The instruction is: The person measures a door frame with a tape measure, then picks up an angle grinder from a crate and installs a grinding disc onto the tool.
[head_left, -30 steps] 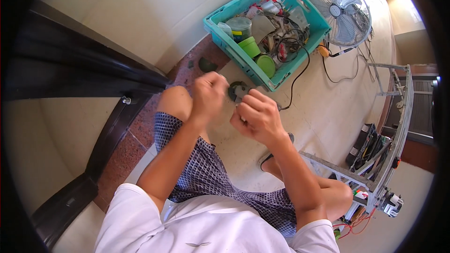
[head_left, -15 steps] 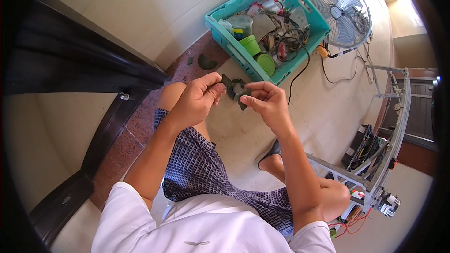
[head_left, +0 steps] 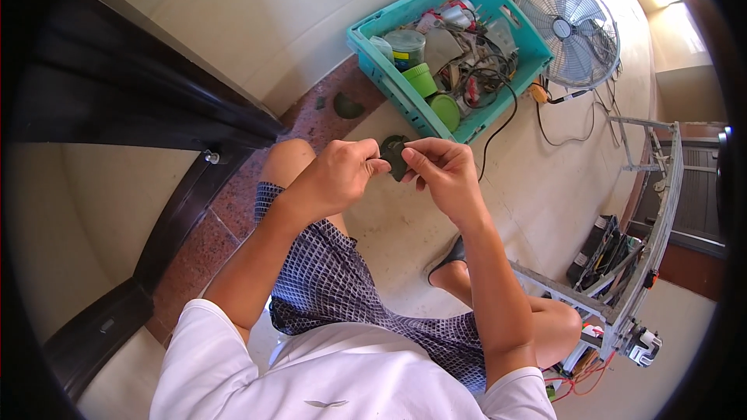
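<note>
Thin dark green pieces (head_left: 394, 157) with uneven edges are held up between my hands, above the floor and near the crate's front corner. My left hand (head_left: 338, 175) is closed, its thumb and fingers pinching the left edge. From the other side my right hand (head_left: 445, 175) grips the right edge between thumb and forefinger, the other fingers curled. The pieces overlap, and I cannot tell what they are or whether they are joined. Beyond my left hand, a dark green part-round piece (head_left: 348, 106) and a small green scrap (head_left: 320, 103) lie on the reddish tile.
A teal crate (head_left: 412, 113) ahead holds tubs, cables and scraps. Behind it on the right stands a metal fan (head_left: 566, 29), with a cord (head_left: 556, 136) on the floor. A metal frame (head_left: 661, 218) with tools is at the right, a dark door frame (head_left: 148, 70) at the left.
The green pieces, held apart before, have come together and overlap between my hands. My left hand has shifted slightly right and down. The view has tilted a little.
</note>
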`<state>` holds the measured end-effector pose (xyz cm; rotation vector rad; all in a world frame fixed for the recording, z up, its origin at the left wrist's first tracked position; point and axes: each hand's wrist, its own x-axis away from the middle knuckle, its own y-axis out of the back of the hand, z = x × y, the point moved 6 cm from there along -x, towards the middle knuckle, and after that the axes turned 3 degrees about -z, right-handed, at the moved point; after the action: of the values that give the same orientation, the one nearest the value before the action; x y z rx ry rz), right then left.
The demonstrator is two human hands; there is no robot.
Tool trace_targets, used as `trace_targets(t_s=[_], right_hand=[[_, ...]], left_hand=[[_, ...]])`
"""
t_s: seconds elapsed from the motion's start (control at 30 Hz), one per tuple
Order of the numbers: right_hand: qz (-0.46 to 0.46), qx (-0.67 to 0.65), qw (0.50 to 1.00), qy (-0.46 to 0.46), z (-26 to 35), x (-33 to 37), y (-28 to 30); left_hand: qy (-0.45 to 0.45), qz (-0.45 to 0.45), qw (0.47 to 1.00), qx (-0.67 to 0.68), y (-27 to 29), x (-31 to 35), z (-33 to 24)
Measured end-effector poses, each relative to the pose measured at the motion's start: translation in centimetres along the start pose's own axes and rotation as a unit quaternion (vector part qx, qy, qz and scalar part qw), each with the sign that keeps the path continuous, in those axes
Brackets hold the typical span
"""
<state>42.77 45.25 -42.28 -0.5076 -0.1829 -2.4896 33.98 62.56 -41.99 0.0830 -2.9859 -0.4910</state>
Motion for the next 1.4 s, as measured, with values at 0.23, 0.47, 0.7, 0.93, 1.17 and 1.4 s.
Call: trace_targets(t_s=[0.23,0.47,0.7,0.93,1.17,1.4], right_hand=[[0.04,-0.02,0.999,-0.008,-0.6,-0.5,-0.7],[0.072,-0.017,0.996,-0.045,-1.3,-0.7,-0.7],[0.099,-0.005,0.995,-0.034,-0.8,-0.4,-0.7],[0.098,-0.043,0.993,-0.042,-1.5,-0.4,-0.5],[0.089,-0.09,0.991,-0.05,-1.3,-0.1,-0.6],[0.112,-0.062,0.991,-0.049,-0.5,-0.2,-1.4]], left_hand=[[0.026,0.003,0.998,0.065,0.1,-0.2,1.3],[0.125,0.056,0.973,0.187,-1.3,-0.1,3.2],[0.11,0.038,0.97,0.215,-1.5,-0.1,3.1],[0.049,0.017,0.993,0.109,-0.7,0.2,0.7],[0.07,0.048,0.918,0.387,-2.2,1.9,3.6],[0.054,0.023,0.948,0.313,-2.0,1.9,3.5]])
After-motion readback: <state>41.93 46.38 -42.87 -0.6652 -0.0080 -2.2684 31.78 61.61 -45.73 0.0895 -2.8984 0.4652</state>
